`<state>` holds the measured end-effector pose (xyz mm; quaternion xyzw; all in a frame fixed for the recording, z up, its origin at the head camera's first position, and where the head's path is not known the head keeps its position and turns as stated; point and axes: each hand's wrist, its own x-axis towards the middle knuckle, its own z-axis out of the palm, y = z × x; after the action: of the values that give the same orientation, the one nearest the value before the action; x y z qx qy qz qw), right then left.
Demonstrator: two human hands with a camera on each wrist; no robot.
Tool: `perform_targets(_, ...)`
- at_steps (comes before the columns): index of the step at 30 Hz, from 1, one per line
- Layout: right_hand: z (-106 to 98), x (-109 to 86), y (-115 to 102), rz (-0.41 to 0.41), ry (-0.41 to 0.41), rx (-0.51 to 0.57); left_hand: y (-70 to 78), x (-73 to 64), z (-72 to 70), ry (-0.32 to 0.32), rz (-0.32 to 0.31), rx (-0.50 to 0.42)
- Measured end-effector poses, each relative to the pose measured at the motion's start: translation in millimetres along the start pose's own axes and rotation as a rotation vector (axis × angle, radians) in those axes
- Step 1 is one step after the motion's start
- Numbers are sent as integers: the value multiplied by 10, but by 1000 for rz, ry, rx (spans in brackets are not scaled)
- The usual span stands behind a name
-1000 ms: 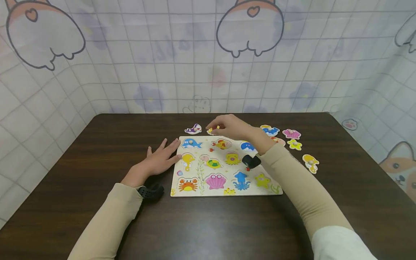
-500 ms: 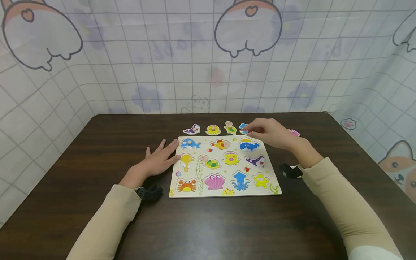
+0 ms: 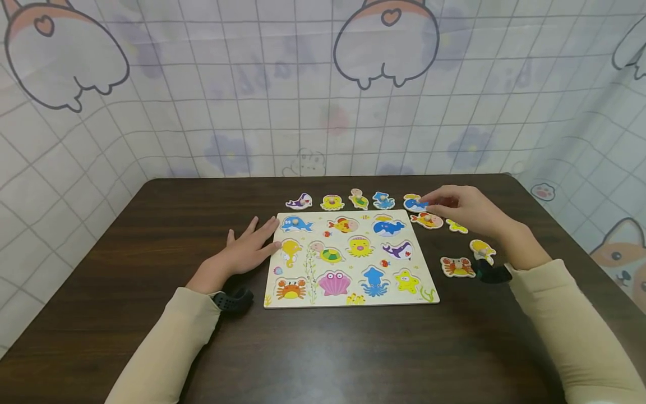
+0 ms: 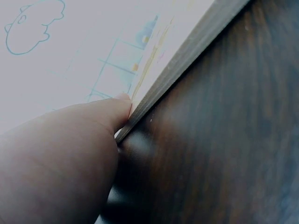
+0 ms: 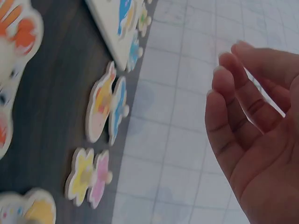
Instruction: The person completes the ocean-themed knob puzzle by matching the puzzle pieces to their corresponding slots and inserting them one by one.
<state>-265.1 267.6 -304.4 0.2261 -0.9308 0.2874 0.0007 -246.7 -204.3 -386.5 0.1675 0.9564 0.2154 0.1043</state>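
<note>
My left hand [image 3: 250, 247] lies with spread fingers at the left edge of the wooden peg puzzle board [image 3: 308, 303]; in the left wrist view its thumb [image 4: 122, 108] touches the board's side. A blue dolphin piece with a knob [image 3: 296, 223] sits in the board's top left recess. Beyond the board's top right corner, my right hand [image 3: 466, 209] hovers with its fingertips at the blue whale piece [image 3: 414, 203]. In the right wrist view its fingers are loosely bent and nothing is between them. A fish piece [image 3: 427, 220] lies just below the whale piece.
Along the board's far edge lie purple whale [image 3: 299, 201], octopus [image 3: 332, 202], turtle [image 3: 358, 199] and squid pieces [image 3: 383, 201]. To the right are star [image 3: 456, 226], seahorse [image 3: 481, 250] and crab pieces [image 3: 457, 267]. A pink shell piece [image 5: 99, 179] shows in the right wrist view.
My right hand has moved rightward along the far row, from the octopus piece past the squid piece to the blue whale piece, uncovering the turtle and squid pieces. The left hand stays put.
</note>
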Motion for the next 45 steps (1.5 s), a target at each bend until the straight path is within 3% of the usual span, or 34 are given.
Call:
perform_targets(12, -40, -323, 307, 31, -230, 84, -8, 20, 11, -8, -5, 0)
perform_targets(22, 16, -408, 459, 77, -455, 211, -13, 32, 18, -3, 4, -2)
perform_targets(29, 84, -462, 538, 37, -482, 283, 24, 32, 2, -4, 6, -2)
perform_targets(38, 81, -471, 560, 72, -473, 196, 26, 8, -3, 4, 6, -5)
perform_targets(45, 81, -476, 569, 70, -452, 193, 10, -3, -1, -3, 2, -6)
